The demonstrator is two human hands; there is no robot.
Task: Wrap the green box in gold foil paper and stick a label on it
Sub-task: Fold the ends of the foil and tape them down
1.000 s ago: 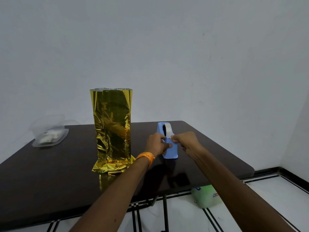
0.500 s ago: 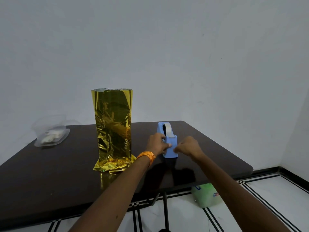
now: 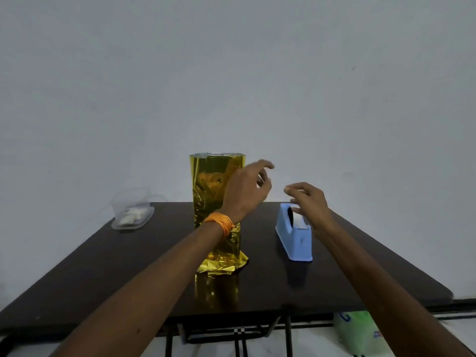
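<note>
Nearest: green bag (image 3: 358, 331) on the floor, under the tabletop (image 3: 128, 266) edge, low and right of the foil (image 3: 208, 191). Both forearms reach in over the near edge.

Foil stands upright mid-tabletop as a tall gold column. Open, ragged top. Bottom is crumpled and flared out flat on the surface, with its reflection on the dark top in front. The box is fully covered by it, so its position = the foil's position.

Blue dispenser (image 3: 296, 240) sits on the tabletop just right of the foil, apart from it, long axis running front to back. White tape roll (image 3: 298, 220) is seated in its far end.

Left hand (image 3: 244, 191) is raised off the tabletop, overlapping the foil's upper right edge from this angle. Can't tell if it touches. Fingers curled in toward the thumb; can't tell if anything is pinched there. Orange band (image 3: 220, 222) on that wrist.

Right hand (image 3: 309, 199) hovers above the dispenser's far end, right of the foil, clear of the left hand. Fingers loosely bent, pointing left. Can't tell if it holds tape: nothing readable between the fingertips.

Clear container (image 3: 132, 210) at the far left corner, well left of the foil, something pale inside.

Plain grey wall (image 3: 231, 73) behind it all.
</note>
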